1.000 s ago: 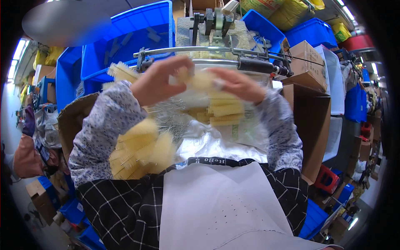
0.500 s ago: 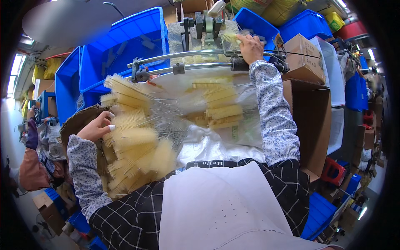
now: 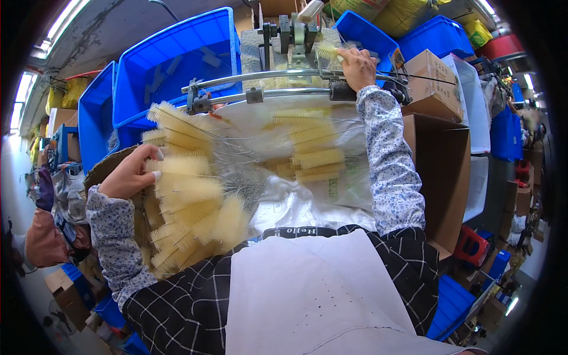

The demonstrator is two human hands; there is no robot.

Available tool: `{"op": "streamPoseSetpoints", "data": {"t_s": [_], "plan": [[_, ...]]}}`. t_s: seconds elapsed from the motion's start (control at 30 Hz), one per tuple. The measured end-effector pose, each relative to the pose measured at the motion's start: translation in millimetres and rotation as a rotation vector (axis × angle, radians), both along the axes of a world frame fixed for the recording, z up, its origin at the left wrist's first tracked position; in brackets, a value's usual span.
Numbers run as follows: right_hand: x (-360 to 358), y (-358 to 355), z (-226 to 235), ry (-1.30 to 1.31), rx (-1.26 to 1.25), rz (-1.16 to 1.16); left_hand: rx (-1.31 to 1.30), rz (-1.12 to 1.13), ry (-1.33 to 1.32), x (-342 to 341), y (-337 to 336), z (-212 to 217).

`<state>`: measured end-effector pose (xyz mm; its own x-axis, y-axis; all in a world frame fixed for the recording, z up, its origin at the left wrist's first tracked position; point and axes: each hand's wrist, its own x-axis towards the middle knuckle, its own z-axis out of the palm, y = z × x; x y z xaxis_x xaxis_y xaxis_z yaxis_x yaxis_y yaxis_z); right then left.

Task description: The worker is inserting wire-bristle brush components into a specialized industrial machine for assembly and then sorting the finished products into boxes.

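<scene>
My left hand (image 3: 129, 175) rests on a heap of pale yellow bristle brushes with twisted wire stems (image 3: 189, 189) at my left, fingers curled over the brush ends. My right hand (image 3: 358, 66) is stretched far forward and closed on one yellow brush (image 3: 327, 52), held at the grey metal machine (image 3: 290, 32). A second bunch of the same brushes (image 3: 313, 148) lies in clear plastic between my arms. Two metal bars (image 3: 278, 83) run across just before the machine.
Large blue plastic bins (image 3: 171, 59) stand behind and left of the machine, with more at the far right (image 3: 438, 32). An open brown cardboard box (image 3: 444, 171) sits at my right. Another person (image 3: 41, 231) is at the far left edge.
My hands have parted from the middle: the right one went forward to the machine with a brush, and the left one dropped onto the brush heap at my left.
</scene>
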<state>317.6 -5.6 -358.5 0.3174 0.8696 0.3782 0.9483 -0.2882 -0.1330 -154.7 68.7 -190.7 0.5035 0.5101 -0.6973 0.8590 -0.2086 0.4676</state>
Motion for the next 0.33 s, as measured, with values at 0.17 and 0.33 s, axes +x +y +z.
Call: {"op": "streamPoseSetpoints", "data": {"t_s": [0.17,0.33], "plan": [[7.1,8.0,-4.7,-0.019,-0.058,-0.004,0.168,0.106,-0.533,33.3,-19.8,22.3],[10.0,32.5,-12.7,-0.036,-0.105,0.071,-0.125,-0.293,-1.231,82.5,-82.9,86.9]]}}
